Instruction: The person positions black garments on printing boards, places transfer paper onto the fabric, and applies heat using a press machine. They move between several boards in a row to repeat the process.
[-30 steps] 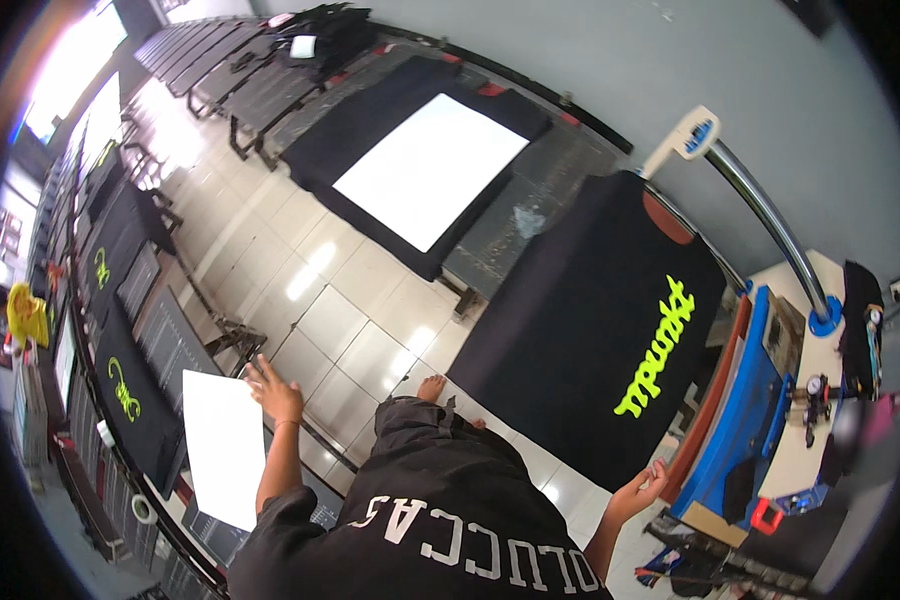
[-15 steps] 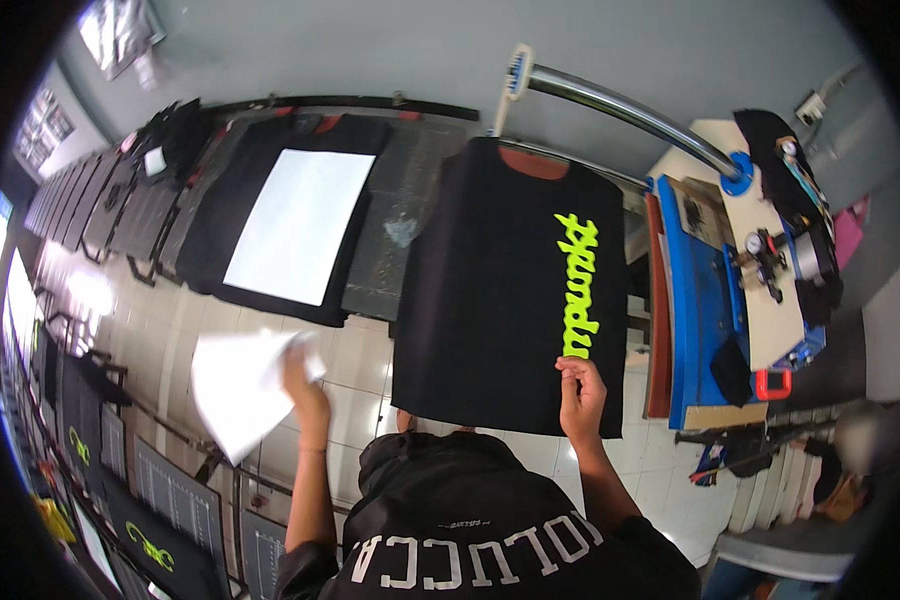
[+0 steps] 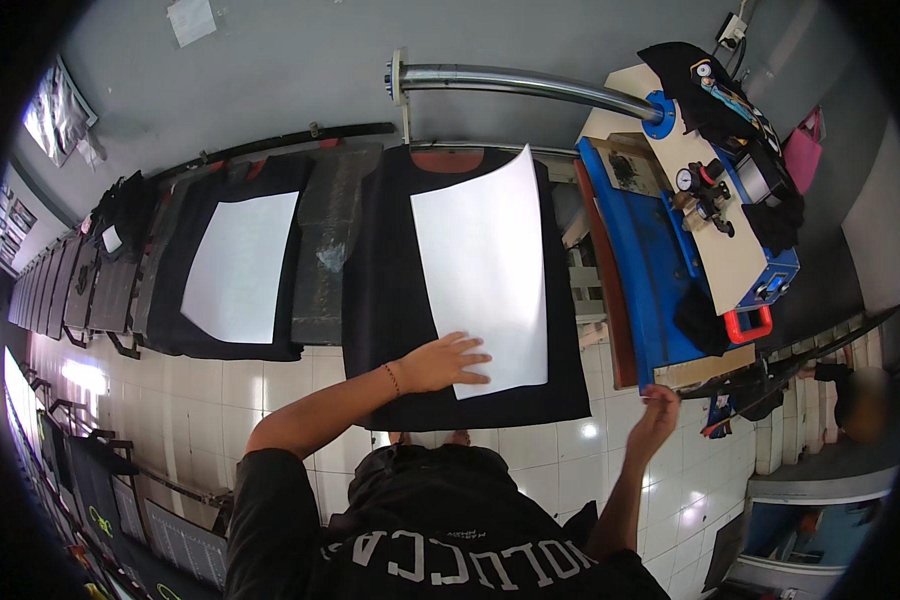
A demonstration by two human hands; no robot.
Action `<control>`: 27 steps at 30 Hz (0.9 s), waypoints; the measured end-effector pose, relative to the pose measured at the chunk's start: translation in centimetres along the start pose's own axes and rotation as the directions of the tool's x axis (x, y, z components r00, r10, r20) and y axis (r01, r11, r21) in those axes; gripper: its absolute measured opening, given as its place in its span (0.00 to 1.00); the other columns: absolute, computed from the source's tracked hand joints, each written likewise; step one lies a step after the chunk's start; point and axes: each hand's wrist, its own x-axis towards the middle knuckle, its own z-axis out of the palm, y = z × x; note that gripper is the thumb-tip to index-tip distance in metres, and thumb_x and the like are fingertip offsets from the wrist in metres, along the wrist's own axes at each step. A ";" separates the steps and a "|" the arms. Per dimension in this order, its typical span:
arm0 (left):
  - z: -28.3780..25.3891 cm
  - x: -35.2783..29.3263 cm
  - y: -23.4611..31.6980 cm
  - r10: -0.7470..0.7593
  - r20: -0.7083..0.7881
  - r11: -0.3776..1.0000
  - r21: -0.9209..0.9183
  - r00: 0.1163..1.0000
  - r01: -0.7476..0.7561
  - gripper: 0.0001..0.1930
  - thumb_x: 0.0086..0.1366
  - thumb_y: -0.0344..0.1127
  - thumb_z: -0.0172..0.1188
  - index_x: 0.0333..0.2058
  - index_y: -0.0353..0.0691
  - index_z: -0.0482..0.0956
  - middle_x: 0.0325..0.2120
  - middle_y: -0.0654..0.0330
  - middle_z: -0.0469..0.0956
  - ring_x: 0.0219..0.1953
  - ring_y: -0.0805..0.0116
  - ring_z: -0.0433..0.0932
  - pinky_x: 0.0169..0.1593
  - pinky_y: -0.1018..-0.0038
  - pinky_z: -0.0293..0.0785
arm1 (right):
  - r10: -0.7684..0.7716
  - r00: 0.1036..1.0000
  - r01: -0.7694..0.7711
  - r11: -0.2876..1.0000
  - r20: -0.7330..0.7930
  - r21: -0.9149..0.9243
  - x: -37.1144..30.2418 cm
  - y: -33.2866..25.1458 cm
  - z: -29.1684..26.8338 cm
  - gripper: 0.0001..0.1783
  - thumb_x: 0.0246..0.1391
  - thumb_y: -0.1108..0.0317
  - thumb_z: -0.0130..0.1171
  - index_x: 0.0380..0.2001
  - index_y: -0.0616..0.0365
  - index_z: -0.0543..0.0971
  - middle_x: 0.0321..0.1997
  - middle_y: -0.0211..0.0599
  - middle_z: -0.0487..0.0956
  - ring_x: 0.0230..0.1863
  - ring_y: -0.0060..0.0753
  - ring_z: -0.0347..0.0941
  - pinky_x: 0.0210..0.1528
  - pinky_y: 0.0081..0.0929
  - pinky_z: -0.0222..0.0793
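While the left hand lies spread flat, not clenched, on the lower left edge of a white sheet in the head view, that sheet reaches beyond the fingers across a black T-shirt, its right edge curling up. Farther left of this hand, a second white sheet rests on another black T-shirt. Well to its right, the right hand has curled fingers just beside a blue-and-cream machine; whether they pinch anything, I cannot tell
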 end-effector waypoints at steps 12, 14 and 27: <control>-1.2 -1.3 -2.4 -0.122 0.148 0.992 0.040 0.981 0.117 0.31 0.62 0.25 0.50 0.60 0.72 0.69 0.67 0.70 0.58 0.71 0.58 0.50 0.72 0.45 0.42 | -0.302 0.953 0.223 0.753 -0.023 -0.619 16.7 0.8 -8.4 0.22 0.65 0.57 0.51 0.52 0.66 0.72 0.55 0.54 0.74 0.59 0.54 0.67 0.62 0.42 0.59; -1.3 -1.5 -2.6 -0.113 0.180 0.994 0.025 0.977 0.111 0.32 0.62 0.24 0.50 0.60 0.73 0.67 0.68 0.71 0.57 0.72 0.58 0.49 0.72 0.44 0.39 | -0.257 0.953 0.292 0.650 0.159 -0.702 18.6 2.5 -8.3 0.24 0.64 0.54 0.51 0.52 0.65 0.73 0.55 0.57 0.73 0.60 0.56 0.66 0.63 0.44 0.58; -1.2 -1.5 -2.2 -0.025 0.173 0.998 0.061 0.985 0.015 0.34 0.60 0.32 0.56 0.64 0.71 0.62 0.69 0.68 0.55 0.72 0.57 0.47 0.72 0.45 0.38 | -0.123 0.973 0.230 0.533 0.195 -0.814 18.8 -0.9 -4.7 0.29 0.56 0.46 0.60 0.37 0.68 0.73 0.38 0.60 0.76 0.45 0.64 0.69 0.48 0.53 0.64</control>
